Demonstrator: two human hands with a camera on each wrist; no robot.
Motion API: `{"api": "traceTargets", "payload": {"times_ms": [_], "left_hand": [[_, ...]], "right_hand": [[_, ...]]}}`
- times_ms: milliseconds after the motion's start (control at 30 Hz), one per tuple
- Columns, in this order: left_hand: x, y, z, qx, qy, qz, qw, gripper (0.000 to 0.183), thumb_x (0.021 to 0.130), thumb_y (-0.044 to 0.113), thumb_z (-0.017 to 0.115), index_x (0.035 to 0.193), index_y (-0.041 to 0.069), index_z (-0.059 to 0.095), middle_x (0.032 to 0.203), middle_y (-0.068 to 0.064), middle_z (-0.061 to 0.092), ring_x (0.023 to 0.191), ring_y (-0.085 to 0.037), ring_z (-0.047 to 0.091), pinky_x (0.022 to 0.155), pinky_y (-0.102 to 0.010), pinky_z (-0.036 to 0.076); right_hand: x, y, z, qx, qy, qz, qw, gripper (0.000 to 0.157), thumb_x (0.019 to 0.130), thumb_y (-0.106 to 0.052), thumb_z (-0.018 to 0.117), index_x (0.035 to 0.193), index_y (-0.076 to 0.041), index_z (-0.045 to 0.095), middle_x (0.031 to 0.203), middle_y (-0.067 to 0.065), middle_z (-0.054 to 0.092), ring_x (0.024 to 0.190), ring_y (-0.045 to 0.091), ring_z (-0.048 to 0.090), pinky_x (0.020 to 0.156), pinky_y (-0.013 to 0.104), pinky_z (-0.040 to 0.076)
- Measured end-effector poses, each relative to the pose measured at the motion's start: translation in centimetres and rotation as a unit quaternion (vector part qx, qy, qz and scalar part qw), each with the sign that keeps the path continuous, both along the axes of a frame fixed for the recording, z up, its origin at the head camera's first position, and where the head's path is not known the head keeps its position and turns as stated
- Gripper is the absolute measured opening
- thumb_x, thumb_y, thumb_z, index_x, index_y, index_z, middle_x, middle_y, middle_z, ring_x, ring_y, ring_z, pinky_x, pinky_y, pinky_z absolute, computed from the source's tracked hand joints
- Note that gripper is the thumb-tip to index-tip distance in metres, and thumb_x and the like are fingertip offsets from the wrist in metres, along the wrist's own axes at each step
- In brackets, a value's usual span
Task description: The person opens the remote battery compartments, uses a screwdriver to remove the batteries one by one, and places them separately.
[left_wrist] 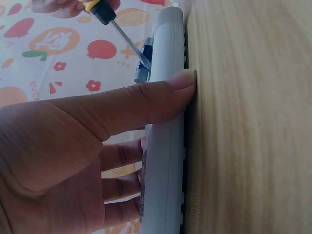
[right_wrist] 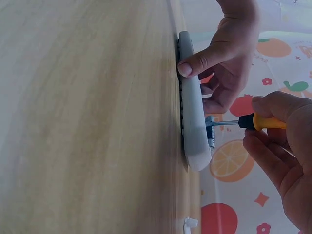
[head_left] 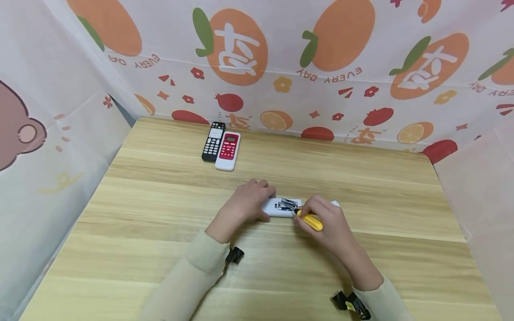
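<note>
A white remote control [head_left: 271,211] lies with its buttons down on the table, its battery compartment uncovered. My left hand [head_left: 247,201] grips the remote's left end, thumb on the near edge and fingers on the far side. In my right hand [head_left: 328,219] is a screwdriver with a yellow handle [head_left: 312,222], pinched between thumb and fingers. The screwdriver's metal shaft [left_wrist: 127,41] reaches to a battery [left_wrist: 142,73], which sticks up out of the compartment. In the right wrist view the tip touches or nearly touches that battery [right_wrist: 210,134].
A black remote [head_left: 213,141] and a white remote with a red face [head_left: 228,151] lie side by side near the table's back edge. A small white piece [head_left: 335,203] shows partly behind my right hand. Fruit-printed cloth [head_left: 281,98] hangs behind the wooden table [head_left: 132,214].
</note>
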State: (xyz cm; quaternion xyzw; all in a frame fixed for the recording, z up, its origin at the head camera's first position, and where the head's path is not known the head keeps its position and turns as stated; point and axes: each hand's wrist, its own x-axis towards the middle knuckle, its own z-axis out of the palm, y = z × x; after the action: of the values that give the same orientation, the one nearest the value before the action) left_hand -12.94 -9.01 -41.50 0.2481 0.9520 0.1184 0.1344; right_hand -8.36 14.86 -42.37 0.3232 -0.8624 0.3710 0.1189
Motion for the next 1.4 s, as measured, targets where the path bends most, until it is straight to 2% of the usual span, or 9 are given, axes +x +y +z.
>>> {"api": "traceTargets", "payload": {"times_ms": [233, 600, 700, 833, 933, 1067, 1167, 1300, 1400], "left_hand": [[0.0, 0.0, 0.0, 0.0, -0.002, 0.001, 1.0, 0.06, 0.068, 0.039, 0.091, 0.117, 0.017, 0.065, 0.112, -0.003, 0.063, 0.096, -0.023, 0.055, 0.081, -0.039, 0.048], [-0.1, 0.1, 0.0, -0.002, -0.01, 0.001, 0.9999, 0.06, 0.068, 0.037, 0.091, 0.118, 0.017, 0.064, 0.114, -0.003, 0.062, 0.098, -0.024, 0.054, 0.083, -0.039, 0.047], [-0.1, 0.0, 0.1, 0.001, -0.009, 0.003, 1.0, 0.059, 0.068, 0.036, 0.092, 0.117, 0.017, 0.064, 0.113, -0.003, 0.062, 0.098, -0.023, 0.054, 0.083, -0.039, 0.047], [0.0, -0.1, 0.1, -0.002, -0.004, 0.0, 1.0, 0.059, 0.067, 0.037, 0.092, 0.116, 0.017, 0.064, 0.113, -0.003, 0.062, 0.097, -0.024, 0.054, 0.082, -0.039, 0.048], [-0.1, -0.1, 0.1, 0.001, -0.006, -0.002, 1.0, 0.06, 0.067, 0.037, 0.092, 0.116, 0.017, 0.064, 0.114, -0.004, 0.062, 0.097, -0.024, 0.054, 0.082, -0.039, 0.048], [-0.1, -0.3, -0.1, 0.005, -0.016, 0.001, 0.9999, 0.06, 0.067, 0.037, 0.092, 0.117, 0.017, 0.064, 0.115, -0.003, 0.062, 0.098, -0.024, 0.054, 0.083, -0.039, 0.047], [-0.1, -0.2, -0.3, 0.003, -0.017, 0.0, 0.9998, 0.059, 0.067, 0.037, 0.092, 0.116, 0.018, 0.064, 0.115, -0.003, 0.062, 0.098, -0.023, 0.054, 0.082, -0.039, 0.047], [0.0, -0.1, -0.3, 0.005, -0.017, 0.002, 0.9998, 0.058, 0.067, 0.037, 0.092, 0.115, 0.018, 0.065, 0.114, -0.002, 0.062, 0.098, -0.023, 0.053, 0.082, -0.039, 0.047], [0.0, -0.1, -0.2, 0.005, -0.014, 0.003, 0.9999, 0.058, 0.067, 0.037, 0.092, 0.114, 0.018, 0.064, 0.112, -0.002, 0.061, 0.097, -0.023, 0.053, 0.082, -0.039, 0.047]], "right_hand": [[0.0, 0.1, 0.1, -0.006, -0.006, -0.002, 1.0, 0.023, 0.081, -0.012, 0.082, 0.087, -0.016, 0.06, 0.093, -0.008, 0.062, 0.091, 0.009, 0.063, 0.083, 0.019, 0.053], [-0.6, 0.6, 1.0, -0.009, -0.015, -0.037, 0.999, 0.024, 0.08, -0.012, 0.083, 0.088, -0.016, 0.06, 0.093, -0.006, 0.065, 0.088, 0.011, 0.066, 0.076, 0.026, 0.057], [-2.6, 0.4, 1.5, -0.008, -0.022, -0.072, 0.997, 0.023, 0.081, -0.016, 0.084, 0.09, -0.014, 0.063, 0.094, -0.004, 0.065, 0.086, 0.012, 0.064, 0.074, 0.027, 0.055], [-6.9, -0.6, 1.4, -0.012, -0.07, -0.104, 0.992, 0.021, 0.082, -0.019, 0.083, 0.092, -0.015, 0.066, 0.098, -0.002, 0.066, 0.09, 0.013, 0.06, 0.08, 0.03, 0.049], [-9.5, -1.7, 0.7, -0.017, -0.108, -0.087, 0.99, 0.017, 0.083, -0.017, 0.082, 0.091, -0.015, 0.066, 0.1, -0.001, 0.067, 0.095, 0.016, 0.06, 0.087, 0.033, 0.047], [-11.4, -3.1, 0.1, -0.021, -0.128, -0.07, 0.989, 0.016, 0.084, -0.016, 0.081, 0.091, -0.014, 0.066, 0.099, 0.001, 0.068, 0.094, 0.018, 0.06, 0.086, 0.036, 0.048], [-12.6, -4.1, 0.7, -0.023, -0.122, -0.073, 0.99, 0.016, 0.086, -0.015, 0.079, 0.093, -0.013, 0.065, 0.098, 0.0, 0.065, 0.09, 0.017, 0.058, 0.08, 0.033, 0.048], [-15.5, -6.1, 2.1, -0.038, -0.144, -0.053, 0.987, 0.008, 0.091, -0.009, 0.066, 0.099, -0.008, 0.066, 0.099, 0.005, 0.066, 0.089, 0.019, 0.058, 0.078, 0.033, 0.049], [-17.7, -7.7, 2.5, 0.023, -0.177, -0.024, 0.984, 0.019, 0.094, -0.007, 0.056, 0.109, -0.005, 0.068, 0.109, 0.012, 0.068, 0.099, 0.024, 0.06, 0.086, 0.041, 0.05]]}}
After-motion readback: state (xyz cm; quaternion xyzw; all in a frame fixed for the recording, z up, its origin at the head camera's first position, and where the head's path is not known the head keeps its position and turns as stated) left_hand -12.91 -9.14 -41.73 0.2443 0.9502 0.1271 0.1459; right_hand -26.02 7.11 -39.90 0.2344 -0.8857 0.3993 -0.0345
